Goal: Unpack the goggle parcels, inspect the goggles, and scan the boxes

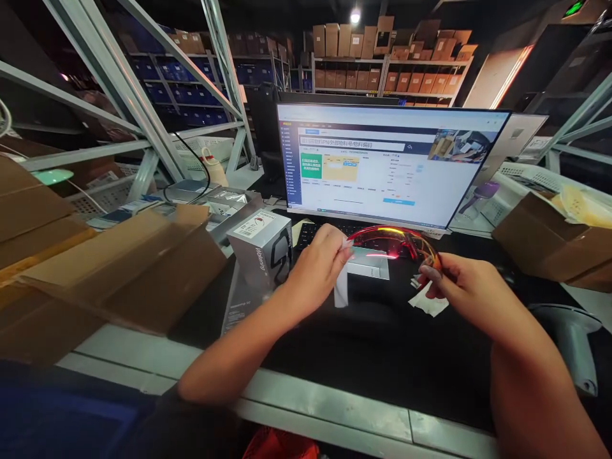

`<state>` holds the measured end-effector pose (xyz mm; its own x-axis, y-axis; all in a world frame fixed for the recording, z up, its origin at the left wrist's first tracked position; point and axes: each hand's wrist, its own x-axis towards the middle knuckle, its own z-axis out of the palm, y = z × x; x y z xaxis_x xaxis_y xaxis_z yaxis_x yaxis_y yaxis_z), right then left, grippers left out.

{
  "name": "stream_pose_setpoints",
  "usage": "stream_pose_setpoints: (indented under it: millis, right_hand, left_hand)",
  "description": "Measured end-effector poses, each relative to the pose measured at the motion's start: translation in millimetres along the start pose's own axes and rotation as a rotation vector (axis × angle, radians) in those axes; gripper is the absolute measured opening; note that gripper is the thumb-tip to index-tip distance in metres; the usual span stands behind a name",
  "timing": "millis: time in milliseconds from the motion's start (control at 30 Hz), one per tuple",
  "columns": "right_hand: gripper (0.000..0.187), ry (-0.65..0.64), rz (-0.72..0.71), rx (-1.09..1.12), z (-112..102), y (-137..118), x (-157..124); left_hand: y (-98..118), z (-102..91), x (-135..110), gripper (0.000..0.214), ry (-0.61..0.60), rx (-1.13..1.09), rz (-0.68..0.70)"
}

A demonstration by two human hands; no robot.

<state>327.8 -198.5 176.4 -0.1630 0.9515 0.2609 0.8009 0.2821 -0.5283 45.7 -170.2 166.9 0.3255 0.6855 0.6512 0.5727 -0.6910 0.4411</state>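
Note:
A pair of glasses with a red-orange see-through lens [392, 239] is held up in front of the monitor [382, 162]. My left hand [318, 264] pinches its left end, and a small white tag or film [341, 290] hangs from those fingers. My right hand [454, 280] grips the right end, with a bit of clear wrapping [429, 301] under it. A grey product box [262, 245] with a picture of glasses stands just left of my left hand. A keyboard [310, 233] lies under the glasses, partly hidden.
An open cardboard box [129, 268] lies at the left, another [545, 239] at the right. A grey handheld scanner [571, 338] stands at the right edge. A black mat [363, 357] covers the desk. Metal racking and shelves of cartons fill the background.

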Motion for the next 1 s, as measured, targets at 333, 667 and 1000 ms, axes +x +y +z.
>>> stream_pose_setpoints:
  millis: [333,667,1000]
  right_hand:
    - [0.033,-0.115,0.084,0.652,18,-8,13]
    - [0.040,0.220,0.264,1.265,27,8,40]
    - [0.039,0.514,0.107,1.112,-20,34,31]
  left_hand:
    - [10,-2.4,-6,0.011,0.140,-0.580,0.083]
    - [-5,-7.9,0,0.017,-0.013,-0.315,-0.214]
    - [-52,14.5,-46,0.016,-0.405,0.430,-0.425]
